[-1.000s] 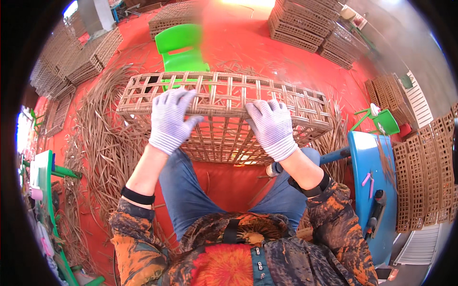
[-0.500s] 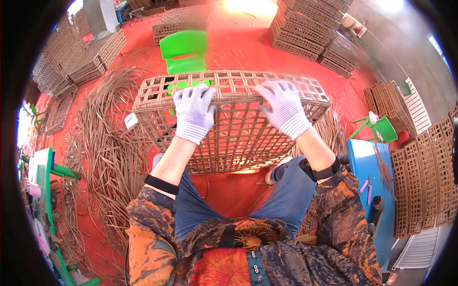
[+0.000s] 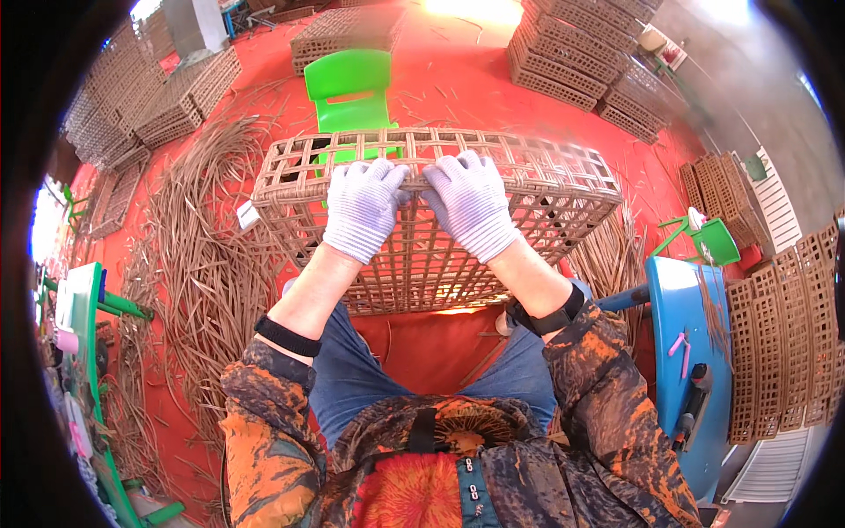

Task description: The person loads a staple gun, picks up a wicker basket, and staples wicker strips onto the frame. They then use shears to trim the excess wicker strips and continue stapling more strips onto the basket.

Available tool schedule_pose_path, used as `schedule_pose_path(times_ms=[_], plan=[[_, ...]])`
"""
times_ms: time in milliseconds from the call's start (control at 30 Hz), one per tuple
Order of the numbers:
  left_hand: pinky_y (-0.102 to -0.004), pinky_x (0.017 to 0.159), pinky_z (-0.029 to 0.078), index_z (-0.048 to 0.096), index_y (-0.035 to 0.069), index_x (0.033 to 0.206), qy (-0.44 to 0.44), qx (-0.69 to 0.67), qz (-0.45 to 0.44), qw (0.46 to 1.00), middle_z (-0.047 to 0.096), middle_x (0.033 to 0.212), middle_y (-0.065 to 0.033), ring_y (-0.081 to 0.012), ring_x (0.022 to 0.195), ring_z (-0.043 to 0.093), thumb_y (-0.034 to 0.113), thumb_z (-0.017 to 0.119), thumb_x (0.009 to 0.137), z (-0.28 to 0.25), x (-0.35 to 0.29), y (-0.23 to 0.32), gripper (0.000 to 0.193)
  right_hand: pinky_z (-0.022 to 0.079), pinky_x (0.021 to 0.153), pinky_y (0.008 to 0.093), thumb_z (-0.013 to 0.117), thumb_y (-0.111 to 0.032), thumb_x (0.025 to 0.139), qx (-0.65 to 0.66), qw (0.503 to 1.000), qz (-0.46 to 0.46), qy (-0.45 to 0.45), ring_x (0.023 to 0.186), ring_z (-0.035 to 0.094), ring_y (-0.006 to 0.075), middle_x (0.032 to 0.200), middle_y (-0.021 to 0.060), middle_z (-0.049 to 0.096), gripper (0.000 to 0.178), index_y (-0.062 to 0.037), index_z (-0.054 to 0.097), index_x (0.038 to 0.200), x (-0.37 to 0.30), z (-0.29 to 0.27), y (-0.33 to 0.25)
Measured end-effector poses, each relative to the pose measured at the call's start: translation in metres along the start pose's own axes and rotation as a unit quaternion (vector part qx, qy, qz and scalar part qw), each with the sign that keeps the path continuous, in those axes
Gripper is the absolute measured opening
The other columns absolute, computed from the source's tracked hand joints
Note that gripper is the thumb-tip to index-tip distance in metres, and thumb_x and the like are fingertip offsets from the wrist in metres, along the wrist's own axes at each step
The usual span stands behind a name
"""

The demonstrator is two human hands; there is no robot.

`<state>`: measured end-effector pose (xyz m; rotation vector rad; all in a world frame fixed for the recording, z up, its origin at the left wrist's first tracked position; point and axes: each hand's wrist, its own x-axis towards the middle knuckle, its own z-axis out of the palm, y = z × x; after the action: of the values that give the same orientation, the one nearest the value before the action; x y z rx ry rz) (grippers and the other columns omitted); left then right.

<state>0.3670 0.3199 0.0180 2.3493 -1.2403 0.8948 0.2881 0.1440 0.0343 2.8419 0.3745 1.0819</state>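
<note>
A brown woven lattice basket (image 3: 422,255) is tilted up between my knees, one long side turned upward. My left hand (image 3: 363,207), in a white-and-lilac knit glove, is closed over the basket's upper edge a little left of its middle. Close beside it, my right hand (image 3: 471,202), gloved alike, has its fingers curled over the same edge. Both thumbs reach toward each other on the near face. The glove fabric hides the bits of weave under the fingertips.
Loose brown strips (image 3: 207,264) lie heaped on the red floor to the left. A green chair (image 3: 350,97) stands beyond the basket. At right are a blue table (image 3: 678,326) with tools and stacked woven baskets (image 3: 783,343); a green table (image 3: 84,334) stands at left.
My right hand has moved left along the basket's edge and now sits close to my left hand. The left hand keeps nearly the same place on the edge.
</note>
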Motion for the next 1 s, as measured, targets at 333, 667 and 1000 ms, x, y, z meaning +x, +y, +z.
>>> schedule_pose_path(times_ms=[333,667,1000], plan=[[-0.0426,0.099,0.039,0.065,0.013,0.119,0.020,-0.027,-0.053,0.998,0.062,0.117,-0.0071,-0.0287,0.113,0.057,0.020,0.075,0.073,-0.045,-0.037,-0.061,0.047,0.045,0.087,0.0429,0.077,-0.029,0.074,0.082,0.996,0.005,-0.027,0.100,0.056,0.0277,0.106,0.0083,0.059,0.047,-0.0090,0.063,0.114,0.015,-0.019,-0.027],[-0.0421,0.088,0.045,0.066,0.012,0.110,-0.028,0.020,-0.035,0.999,0.062,0.104,-0.0071,-0.0278,0.097,0.060,0.025,0.078,0.071,-0.049,-0.028,-0.053,0.043,0.045,0.075,0.0421,0.066,-0.021,0.078,-0.048,0.999,0.001,-0.009,0.087,0.060,0.0247,0.093,0.0074,0.058,0.023,-0.0096,0.062,0.097,0.042,0.018,-0.070],[-0.0412,0.080,0.049,0.067,0.011,0.100,0.002,-0.017,-0.006,1.000,0.064,0.100,-0.0062,-0.0286,0.088,0.062,0.022,0.077,0.070,-0.051,-0.029,-0.055,0.033,0.049,0.076,0.0419,0.072,-0.020,0.074,0.029,0.998,0.009,-0.059,0.086,0.061,0.0271,0.092,0.0073,0.061,0.024,-0.0106,0.064,0.095,0.050,0.013,-0.061]])
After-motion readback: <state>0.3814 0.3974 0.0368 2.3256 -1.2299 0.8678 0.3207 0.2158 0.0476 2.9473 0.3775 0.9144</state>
